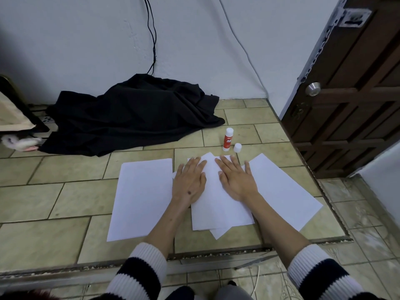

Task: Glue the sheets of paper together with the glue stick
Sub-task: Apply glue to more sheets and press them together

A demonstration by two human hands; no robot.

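Below, I am kneeling at a tiled floor (65,198), with a black cloth (129,118) lying toward its far edge by the wall. Three groups of white paper are lying near the floor's front edge: a single left sheet (140,198), a right sheet (285,191) lying askew, and between them the middle stack (218,204), its layers slightly fanned. I am pressing my left hand (189,182) and my right hand (236,180) flat on that stack, fingers straight and spread, gripping nothing. Just beyond my fingertips the glue stick (227,140) is standing upright and uncapped, its cap (237,147) sitting just beside it. Judging by this pose, I am smoothing a fresh bond; doing it well means sweeping outward from the centre toward the edges with even pressure, keeping corners aligned before the glue sets.
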